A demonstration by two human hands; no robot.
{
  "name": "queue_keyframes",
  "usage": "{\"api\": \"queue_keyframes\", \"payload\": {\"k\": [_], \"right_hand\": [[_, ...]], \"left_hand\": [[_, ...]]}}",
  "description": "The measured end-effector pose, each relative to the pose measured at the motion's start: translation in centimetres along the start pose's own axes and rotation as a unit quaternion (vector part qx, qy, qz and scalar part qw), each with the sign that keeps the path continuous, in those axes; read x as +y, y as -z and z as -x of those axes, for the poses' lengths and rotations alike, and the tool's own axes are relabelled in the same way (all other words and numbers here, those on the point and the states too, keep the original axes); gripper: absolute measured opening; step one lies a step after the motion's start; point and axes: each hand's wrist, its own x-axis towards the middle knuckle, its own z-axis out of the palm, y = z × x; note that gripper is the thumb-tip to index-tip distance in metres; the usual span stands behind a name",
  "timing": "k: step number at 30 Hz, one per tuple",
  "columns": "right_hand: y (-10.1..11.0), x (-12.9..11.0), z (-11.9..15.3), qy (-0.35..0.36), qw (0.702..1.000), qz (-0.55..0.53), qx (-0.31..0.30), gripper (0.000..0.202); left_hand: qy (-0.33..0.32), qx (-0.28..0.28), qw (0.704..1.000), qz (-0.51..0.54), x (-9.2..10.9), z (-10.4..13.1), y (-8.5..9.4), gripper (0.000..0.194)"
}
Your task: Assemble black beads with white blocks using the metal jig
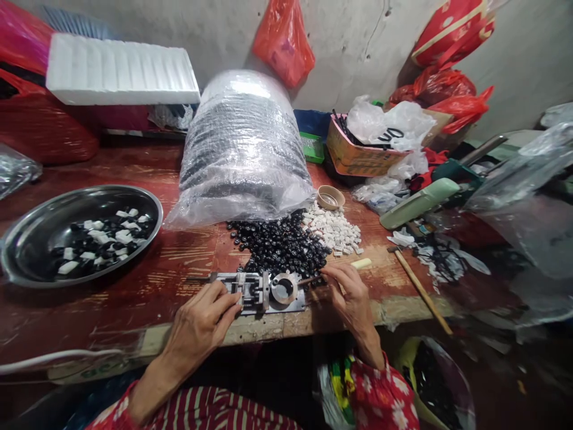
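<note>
A small metal jig (267, 292) with a round ring-shaped part (284, 289) sits at the table's front edge. My left hand (201, 316) rests at its left half, thumb and fingers pinched together over the slide; whatever small piece they hold is hidden. My right hand (351, 292) is closed around the end of a thin lever (311, 279) that sticks out to the right of the ring. Just behind the jig lies a heap of small round black parts (286, 248). Beside it is a pile of small white blocks (335, 230).
At the left stands a steel basin (154, 209) with black and white pieces in it. A big plastic bag of black parts (246, 149) fills the back. On the right lie a hammer (421, 289), a light green bottle-like object (421, 203) and a cardboard box (362, 158).
</note>
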Motion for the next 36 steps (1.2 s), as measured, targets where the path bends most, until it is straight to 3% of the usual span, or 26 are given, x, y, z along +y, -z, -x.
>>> {"api": "queue_keyframes", "payload": {"k": [15, 21, 25, 32, 36], "right_hand": [[0.0, 0.1, 1.6, -0.026, 1.000, -0.006, 0.005, 0.022], [0.3, 1.3, 0.8, -0.007, 0.994, 0.098, 0.047, 0.019], [0.3, 2.7, 0.7, -0.016, 0.986, 0.162, 0.024, 0.025], [0.6, 3.9, 1.0, -0.018, 0.966, 0.257, 0.007, 0.026], [1.5, 3.8, 0.8, -0.019, 0.955, 0.295, -0.010, 0.027]], "left_hand": [[-0.008, -0.033, 0.999, -0.002, -0.5, -0.9, 1.1, 0.017], [0.022, -0.012, 1.000, -0.008, -1.3, -3.3, 1.0, 0.029], [0.016, -0.038, 0.999, -0.020, -2.1, -4.5, 0.3, 0.025], [0.038, -0.041, 0.998, 0.004, -2.1, -4.4, 0.6, 0.024], [0.034, 0.009, 0.999, 0.020, -2.1, -3.8, 1.2, 0.022]]}}
